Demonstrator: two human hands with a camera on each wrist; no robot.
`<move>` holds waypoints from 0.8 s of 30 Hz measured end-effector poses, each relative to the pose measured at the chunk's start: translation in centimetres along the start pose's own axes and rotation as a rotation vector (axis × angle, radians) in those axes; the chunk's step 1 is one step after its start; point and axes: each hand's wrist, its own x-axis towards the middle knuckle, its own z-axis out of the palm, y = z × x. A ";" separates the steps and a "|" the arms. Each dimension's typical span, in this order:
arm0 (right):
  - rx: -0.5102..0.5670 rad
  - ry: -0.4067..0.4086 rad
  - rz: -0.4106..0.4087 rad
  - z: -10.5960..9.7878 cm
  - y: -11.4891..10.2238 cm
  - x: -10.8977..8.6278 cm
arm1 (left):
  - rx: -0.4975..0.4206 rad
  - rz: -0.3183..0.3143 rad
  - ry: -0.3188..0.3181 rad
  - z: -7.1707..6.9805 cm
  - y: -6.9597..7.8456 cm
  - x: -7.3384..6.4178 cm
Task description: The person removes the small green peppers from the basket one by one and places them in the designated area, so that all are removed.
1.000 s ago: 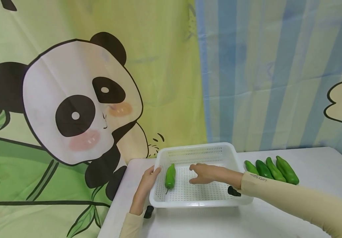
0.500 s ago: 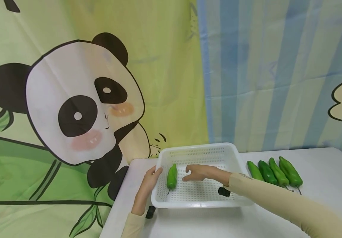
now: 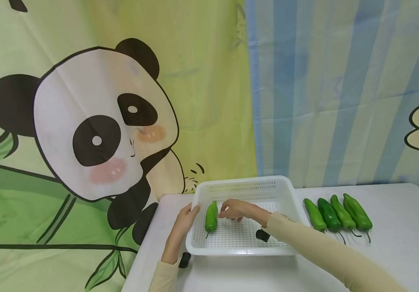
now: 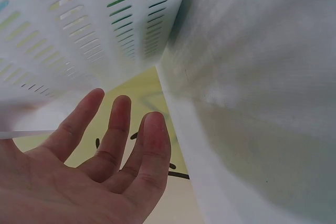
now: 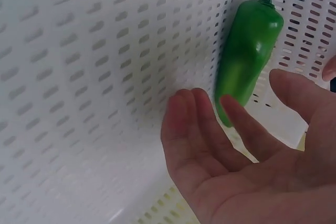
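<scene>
A white perforated plastic basket [image 3: 246,252] stands on the table. Inside, along its left side, lies one green pepper [image 3: 211,217], its stem towards the near edge. My left hand [image 3: 184,221] holds the basket's left rim with the thumb over it. In the left wrist view the fingers of that hand [image 4: 113,163] spread loosely below the rim, outside the wall. My right hand [image 3: 236,209] is inside the basket, just right of the pepper, fingers loosely bent, holding nothing. Close up in the right wrist view, its fingertips overlap the pepper [image 5: 251,51]; contact cannot be made out.
Right of the basket, several green peppers [image 3: 329,214] lie side by side on the white table [image 3: 395,227]. A curtain with a printed panda [image 3: 92,121] hangs directly behind the table. Black wrist cameras [image 3: 262,235] sit at both cuffs.
My right hand has moved left across the basket, nearer the pepper, and its fingers have drawn closer together. My left hand stays on the rim. The view has shifted slightly.
</scene>
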 end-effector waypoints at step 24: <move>0.138 0.192 0.104 2.6 -2.0 2.2 | -0.010 -0.007 -0.026 -0.1 0.2 -0.1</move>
